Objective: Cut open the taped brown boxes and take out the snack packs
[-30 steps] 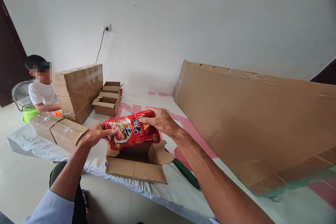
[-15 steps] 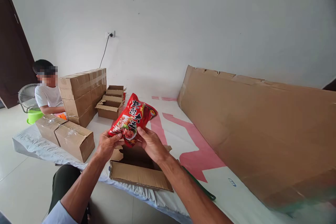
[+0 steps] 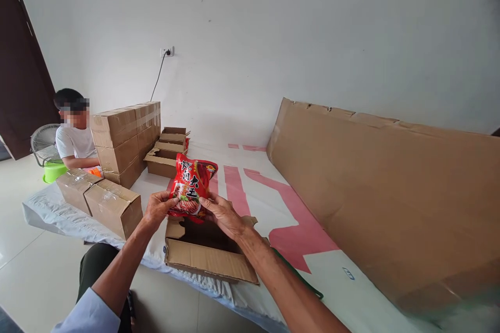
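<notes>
A red printed food packet [image 3: 191,182] is held up between both hands, above an open cardboard box [image 3: 211,260]. My left hand [image 3: 158,208] pinches its lower left edge, thumb on the front. On the lower right side, my right hand [image 3: 222,213] grips it the same way, the fingers behind hidden by the packet. The box stands at the near edge of the covered surface with its flaps folded out; its inside is dark and partly hidden by my right forearm.
Taped cartons [image 3: 125,130] are stacked at the left, with two more cartons [image 3: 99,203] before them. Open boxes [image 3: 162,164] stand behind. A large cardboard sheet [image 3: 371,192] leans at the right. Beyond the cartons sits a person [image 3: 76,140] beside a fan [image 3: 42,140].
Both hands have brought the packet a little lower and closer to the open box, and it has turned more upright. The view has shifted slightly.
</notes>
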Demonstrator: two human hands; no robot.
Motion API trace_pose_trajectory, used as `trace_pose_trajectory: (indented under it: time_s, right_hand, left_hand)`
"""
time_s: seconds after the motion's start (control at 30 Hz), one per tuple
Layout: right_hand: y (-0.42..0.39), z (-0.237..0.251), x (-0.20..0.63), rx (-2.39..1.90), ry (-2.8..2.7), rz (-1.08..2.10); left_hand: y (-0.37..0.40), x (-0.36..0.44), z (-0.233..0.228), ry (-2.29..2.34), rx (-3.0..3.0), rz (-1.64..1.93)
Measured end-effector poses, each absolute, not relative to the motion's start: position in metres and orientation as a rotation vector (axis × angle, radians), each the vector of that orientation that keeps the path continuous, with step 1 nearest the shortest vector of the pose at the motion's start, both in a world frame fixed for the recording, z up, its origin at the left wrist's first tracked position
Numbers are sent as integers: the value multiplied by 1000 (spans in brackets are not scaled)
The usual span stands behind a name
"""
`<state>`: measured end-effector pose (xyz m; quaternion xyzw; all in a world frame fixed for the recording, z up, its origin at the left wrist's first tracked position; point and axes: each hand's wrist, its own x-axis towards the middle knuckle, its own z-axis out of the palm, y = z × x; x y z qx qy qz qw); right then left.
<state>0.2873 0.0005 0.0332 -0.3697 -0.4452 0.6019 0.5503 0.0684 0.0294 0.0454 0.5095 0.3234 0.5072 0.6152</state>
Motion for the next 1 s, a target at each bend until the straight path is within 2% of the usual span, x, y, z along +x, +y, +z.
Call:
trace_pose_trajectory:
  time_s: [1.0]
  right_hand:
    - [5,19,284,-900,-1051,1373]
  left_hand:
    - [36,78,32,820,1113,1166]
